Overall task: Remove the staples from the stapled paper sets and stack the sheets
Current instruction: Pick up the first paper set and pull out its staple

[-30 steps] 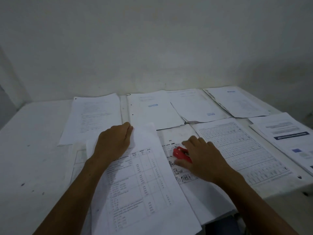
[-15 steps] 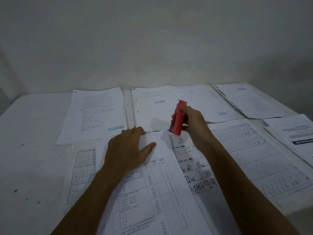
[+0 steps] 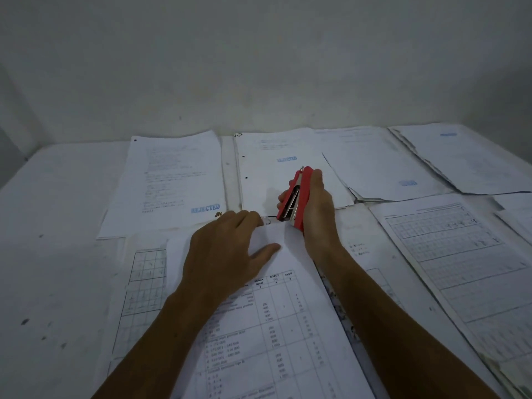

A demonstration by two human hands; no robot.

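I see thin white printed sheets lying flat over a pale, speckled table [image 3: 51, 254], under dim bluish light with a matte wall [image 3: 259, 67] behind. The paper set [image 3: 273, 326] nearest me carries a ruled table of numbers and slants up the middle of the view, its top end folded back blank and slightly creased. My left hand [image 3: 227, 254] rests palm-down on that top end, fingers nearly straight and together, thumb spread to the right, pressing the sheet flat with the fingertips at the paper's far edge. My right hand [image 3: 316, 211] stands on its edge just beside the top right corner of the set, fingers curled round a red stapler [image 3: 296, 197]. The tool is smooth red plastic with a dull metal channel along its open side; it points up and away from me, its lower end touching or just above the paper's corner — I cannot tell which. Both forearms reach in bare from the bottom edge.

I count one stapler and two hands. Along the far edge lie four sheets or sets; two show a blue "REJECTED" stamp, and one [image 3: 172, 182] sits far left, another [image 3: 288, 174] behind the stapler. A gridded form [image 3: 460, 269] lies to the right, and another grid sheet [image 3: 141, 283] peeks from under the left side.
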